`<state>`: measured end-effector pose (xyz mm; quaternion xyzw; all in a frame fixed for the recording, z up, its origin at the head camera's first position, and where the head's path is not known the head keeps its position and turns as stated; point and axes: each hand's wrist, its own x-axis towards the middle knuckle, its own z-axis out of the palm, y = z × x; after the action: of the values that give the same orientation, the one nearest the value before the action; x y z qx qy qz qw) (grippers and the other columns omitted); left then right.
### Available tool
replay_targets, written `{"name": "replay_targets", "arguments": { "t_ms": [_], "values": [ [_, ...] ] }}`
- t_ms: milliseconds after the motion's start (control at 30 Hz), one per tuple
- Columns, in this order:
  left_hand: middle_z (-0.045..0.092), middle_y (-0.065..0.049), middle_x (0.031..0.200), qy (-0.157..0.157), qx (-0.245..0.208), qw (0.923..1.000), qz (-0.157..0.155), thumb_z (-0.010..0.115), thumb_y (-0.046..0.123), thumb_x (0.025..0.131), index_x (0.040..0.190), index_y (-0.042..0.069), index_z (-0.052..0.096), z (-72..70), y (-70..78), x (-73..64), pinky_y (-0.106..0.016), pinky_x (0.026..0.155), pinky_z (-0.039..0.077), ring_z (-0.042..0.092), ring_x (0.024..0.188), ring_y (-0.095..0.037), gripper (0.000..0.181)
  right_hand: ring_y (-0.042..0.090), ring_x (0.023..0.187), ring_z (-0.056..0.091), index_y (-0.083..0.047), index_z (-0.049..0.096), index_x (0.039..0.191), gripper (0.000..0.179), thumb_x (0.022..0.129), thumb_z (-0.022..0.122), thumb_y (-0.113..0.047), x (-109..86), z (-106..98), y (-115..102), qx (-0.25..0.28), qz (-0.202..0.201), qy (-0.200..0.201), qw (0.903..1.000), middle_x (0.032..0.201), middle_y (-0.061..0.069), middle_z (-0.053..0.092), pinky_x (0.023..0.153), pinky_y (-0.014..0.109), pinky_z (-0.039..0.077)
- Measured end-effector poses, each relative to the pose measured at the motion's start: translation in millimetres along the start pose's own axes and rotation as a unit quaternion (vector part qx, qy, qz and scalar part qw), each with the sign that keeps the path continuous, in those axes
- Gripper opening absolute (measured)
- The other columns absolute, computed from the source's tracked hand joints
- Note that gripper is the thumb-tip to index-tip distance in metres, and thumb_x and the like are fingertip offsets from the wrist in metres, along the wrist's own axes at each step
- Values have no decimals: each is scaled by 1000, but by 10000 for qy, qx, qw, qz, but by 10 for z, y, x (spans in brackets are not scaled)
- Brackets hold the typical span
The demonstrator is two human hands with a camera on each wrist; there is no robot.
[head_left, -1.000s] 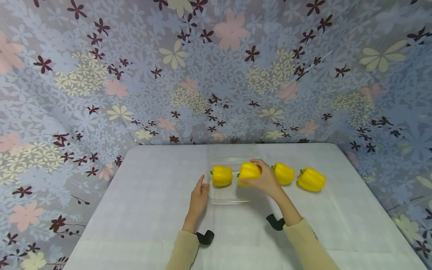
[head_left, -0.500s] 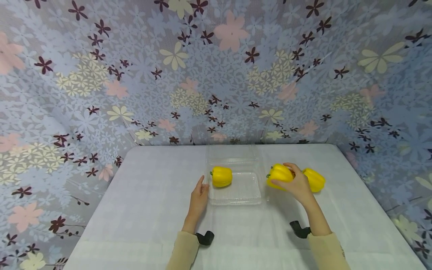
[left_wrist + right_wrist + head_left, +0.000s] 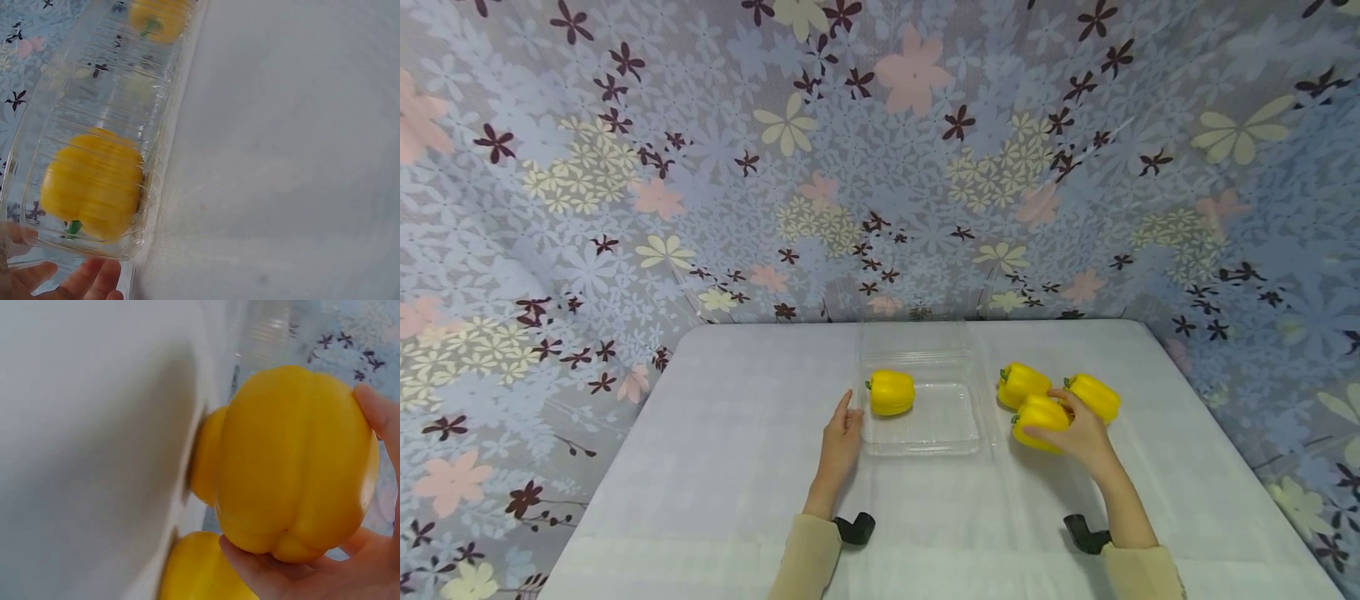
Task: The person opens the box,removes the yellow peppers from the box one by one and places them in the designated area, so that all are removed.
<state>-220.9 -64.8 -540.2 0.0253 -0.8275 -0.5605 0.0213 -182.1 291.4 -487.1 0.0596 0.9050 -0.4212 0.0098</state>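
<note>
My right hand [image 3: 1082,437] grips a yellow bell pepper [image 3: 1039,417], its thumb and fingers spread round the sides. In the right wrist view this pepper [image 3: 297,465] fills the middle, close over the table. Just behind it lie two more yellow bell peppers, one at the left [image 3: 1022,383] and one at the right [image 3: 1096,396]. A clear plastic container [image 3: 925,450] stands to the left, holding another bell pepper [image 3: 891,393] at its left end. My left hand [image 3: 838,442] rests at the container's left side, fingers fairly straight; its fingertips [image 3: 109,272] show at the container's end.
The container's clear lid [image 3: 913,335] stands folded back at the far side. White cloth covers the table [image 3: 737,458], and a floral curtain [image 3: 880,167] hangs behind its back edge. A black wrist mount [image 3: 855,528] sits at each wrist.
My right hand has carried its bell pepper from over the container rightward, then slightly nearer, in front of the two loose peppers. My left hand has stayed at the container's side.
</note>
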Motion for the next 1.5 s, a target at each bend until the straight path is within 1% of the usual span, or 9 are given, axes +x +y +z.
{"name": "replay_targets", "arguments": {
  "t_ms": [200, 467, 567, 900, 1033, 1167, 1300, 1400, 1500],
  "values": [
    [62, -19, 117, 4, 15, 10000, 36, 45, 22, 101, 146, 10, 37, 4, -1, 1, -48, 95, 47, 60, 105, -29, 48, 44, 120, 45, 2, 36, 140, 86, 78, 77, -41, 1, 91, 117, -25, -131, -117, 9998, 137, 33, 42, 97, 60, 39],
    [62, -18, 115, 50, 15, 10000, 52, 46, 23, 101, 146, 9, 37, -6, 10, 2, -47, 94, 47, 60, 103, -28, 48, 43, 117, 48, 4, 40, 137, 82, 77, 78, -36, -5, 164, 146, -46, -320, -134, 9994, 132, 33, 47, 95, 58, 41],
    [63, -17, 115, 61, 41, 10000, 49, 46, 24, 101, 146, 10, 38, -11, 12, 0, -46, 93, 47, 60, 103, -27, 48, 43, 117, 48, 3, 40, 137, 80, 77, 78, -34, -5, 169, 159, -19, -347, -162, 9993, 132, 32, 46, 95, 58, 41],
    [62, -16, 116, 33, 102, 9999, 6, 45, 26, 101, 146, 11, 37, -12, 13, 3, -47, 95, 47, 60, 105, -27, 48, 46, 126, 40, 4, 37, 138, 81, 78, 77, -34, 14, 134, 190, 29, -533, -367, 9979, 140, 31, 40, 102, 63, 32],
    [62, -16, 116, 28, 78, 10000, 2, 45, 26, 101, 147, 11, 37, -8, 26, -6, -46, 94, 47, 60, 105, -27, 49, 45, 125, 40, 4, 38, 138, 81, 79, 76, -37, 10, 115, 172, -54, -581, -221, 9981, 138, 31, 41, 103, 62, 32],
    [62, -16, 116, 22, 61, 10000, 7, 45, 26, 101, 146, 11, 37, -2, 24, -10, -46, 93, 48, 60, 103, -26, 49, 48, 128, 36, 6, 37, 139, 79, 84, 71, -39, 35, 94, 53, 21, -552, -2, 9985, 140, 31, 37, 105, 60, 33],
    [62, -16, 115, 11, 88, 9999, 53, 44, 26, 101, 147, 10, 37, 0, 6, 0, -45, 92, 48, 60, 102, -25, 49, 47, 132, 32, 5, 37, 140, 73, 87, 68, -35, 121, 83, -161, 73, -534, 132, 9985, 144, 30, 33, 106, 61, 31],
    [62, -16, 115, 23, 110, 9999, 67, 44, 26, 101, 147, 10, 37, 4, -1, 7, -44, 91, 48, 60, 102, -25, 49, 44, 132, 34, 1, 40, 140, 70, 88, 67, -37, 212, 124, -343, 50, -676, 124, 9976, 143, 27, 37, 108, 61, 29],
    [63, -16, 115, 50, 93, 9999, 30, 45, 25, 101, 146, 10, 37, 12, 5, 12, -44, 91, 48, 60, 101, -25, 48, 42, 131, 35, -2, 41, 140, 69, 88, 66, -39, 305, 209, -536, 169, -955, -54, 9953, 142, 25, 39, 108, 60, 28]
  ]
}}
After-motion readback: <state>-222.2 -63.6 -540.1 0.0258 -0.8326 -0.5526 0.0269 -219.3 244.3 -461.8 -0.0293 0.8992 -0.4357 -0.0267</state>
